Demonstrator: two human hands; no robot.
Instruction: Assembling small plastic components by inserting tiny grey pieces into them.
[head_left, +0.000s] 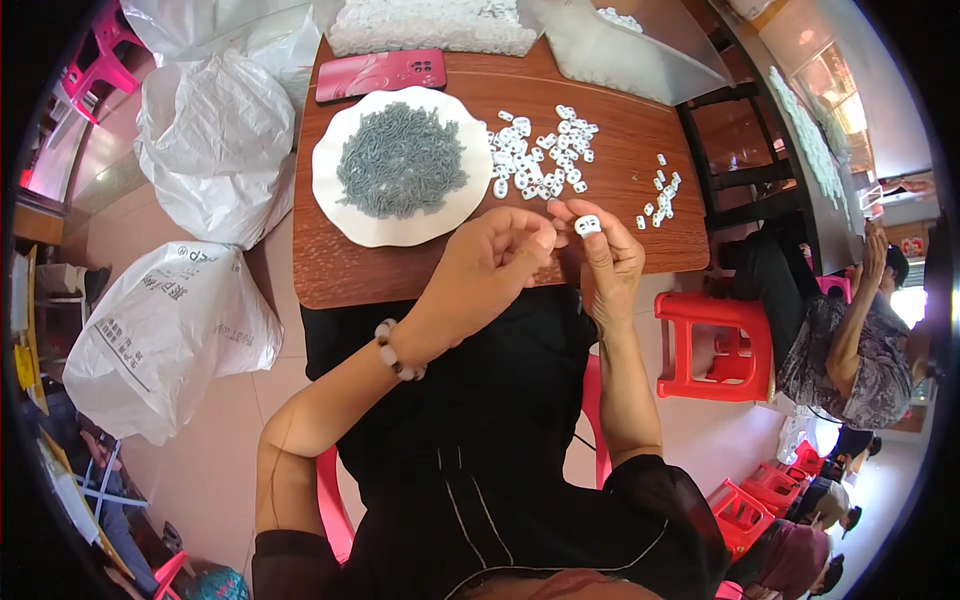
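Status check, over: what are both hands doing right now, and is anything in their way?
Right hand pinches small white clip. Left hand closed beside it, contents hidden. Loose white clips and plate of grey pieces just beyond; nothing between.

Piece in my right hand [606, 262]: small white clip [587, 225], smooth hard plastic, slightly glossy.
Table [620, 190]: reddish-brown wood, polished, faint sheen.
Plate [340, 215] at 11 o'clock of my left hand [490, 270]: white, glossy, looks glazed; it holds grey pins [400, 160], matt and dull.
Loose white pieces [540, 155] at 12 o'clock: same smooth plastic.
Phone [381, 74]: glossy pink case.
Sacks [215, 140] at 9 o'clock: crinkled white plastic film.
Stool [715, 345] at 3 o'clock: shiny red plastic.
My wrist: smooth bead bracelet [395, 355].
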